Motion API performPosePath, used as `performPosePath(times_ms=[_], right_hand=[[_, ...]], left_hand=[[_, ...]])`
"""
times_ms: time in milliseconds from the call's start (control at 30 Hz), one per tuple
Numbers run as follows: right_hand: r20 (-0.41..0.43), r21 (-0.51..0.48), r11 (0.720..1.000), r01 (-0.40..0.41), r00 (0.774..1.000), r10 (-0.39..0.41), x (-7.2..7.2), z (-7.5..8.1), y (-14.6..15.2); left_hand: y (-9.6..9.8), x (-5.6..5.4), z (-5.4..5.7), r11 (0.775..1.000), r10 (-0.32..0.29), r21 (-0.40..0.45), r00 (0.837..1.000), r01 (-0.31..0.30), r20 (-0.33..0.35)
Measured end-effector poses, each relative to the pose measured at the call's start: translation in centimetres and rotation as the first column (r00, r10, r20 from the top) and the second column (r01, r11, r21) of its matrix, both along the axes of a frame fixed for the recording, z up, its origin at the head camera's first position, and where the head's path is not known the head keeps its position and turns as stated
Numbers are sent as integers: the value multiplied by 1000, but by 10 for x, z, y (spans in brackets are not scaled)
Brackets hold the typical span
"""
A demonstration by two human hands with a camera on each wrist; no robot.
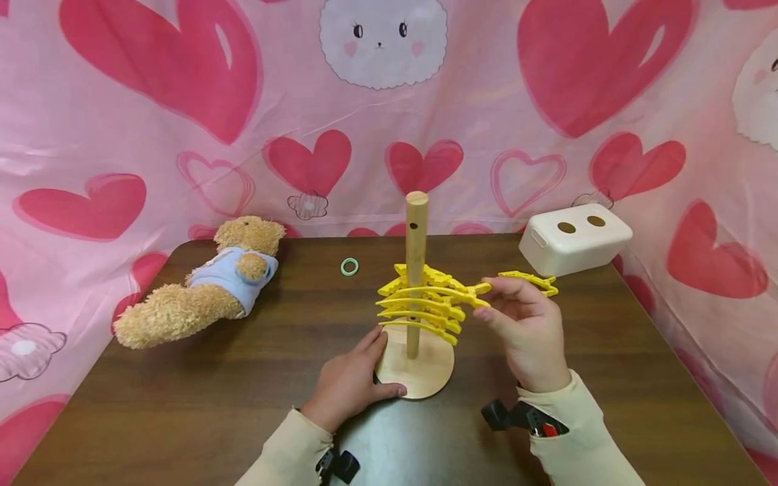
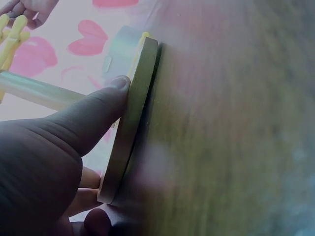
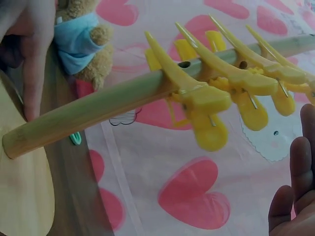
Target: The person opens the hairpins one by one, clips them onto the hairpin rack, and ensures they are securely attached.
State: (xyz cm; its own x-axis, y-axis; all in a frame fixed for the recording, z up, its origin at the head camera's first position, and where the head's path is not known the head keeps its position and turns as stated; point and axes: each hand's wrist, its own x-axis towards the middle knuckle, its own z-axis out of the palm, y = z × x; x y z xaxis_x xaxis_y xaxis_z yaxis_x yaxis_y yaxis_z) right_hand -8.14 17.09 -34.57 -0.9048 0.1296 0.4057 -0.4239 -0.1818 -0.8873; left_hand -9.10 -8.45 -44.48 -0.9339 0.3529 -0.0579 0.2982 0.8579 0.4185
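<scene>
A round wooden base [image 1: 434, 368] with an upright wooden post [image 1: 416, 236] stands mid-table. Several yellow hair clips grip the post one above another; the lowest hair clip [image 3: 197, 98] shows large in the right wrist view. My left hand [image 1: 350, 381] holds the base at its left edge, thumb [image 2: 106, 105] along the near rim and fingers round the far side. My right hand [image 1: 531, 331] pinches the handle end of an upper yellow hair clip [image 1: 437, 291] between thumb and index finger. That clip's jaws lie across the post.
One more yellow hair clip [image 1: 535, 279] lies behind my right hand. A white box with two round holes [image 1: 574, 243] stands at the back right. A green ring [image 1: 349, 267] lies behind the stand, and a teddy bear [image 1: 225, 280] in a blue shirt lies at the left.
</scene>
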Motion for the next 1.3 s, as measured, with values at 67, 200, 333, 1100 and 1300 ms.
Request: performPosePath(times_ms=[67, 200, 333, 1100, 1300], right_hand=[[-3, -2, 1000, -4, 1000, 4, 0, -1, -1], [-25, -3, 1000, -23, 999, 23, 0, -2, -3], [-22, 4, 1000, -23, 999, 23, 1, -1, -3], [55, 115, 993, -2, 998, -4, 2, 5, -13], [13, 161, 987, -23, 1000, 21, 0, 4, -8]], left_hand=[[1, 0, 1, 1000, -4, -7, 1000, 4, 13], [2, 0, 3, 1000, -6, -26, 999, 7, 40], [5, 0, 3, 999, -19, -26, 999, 20, 48], [4, 0, 4, 999, -26, -39, 998, 28, 55], [3, -2, 2, 999, -30, -27, 998, 31, 56]])
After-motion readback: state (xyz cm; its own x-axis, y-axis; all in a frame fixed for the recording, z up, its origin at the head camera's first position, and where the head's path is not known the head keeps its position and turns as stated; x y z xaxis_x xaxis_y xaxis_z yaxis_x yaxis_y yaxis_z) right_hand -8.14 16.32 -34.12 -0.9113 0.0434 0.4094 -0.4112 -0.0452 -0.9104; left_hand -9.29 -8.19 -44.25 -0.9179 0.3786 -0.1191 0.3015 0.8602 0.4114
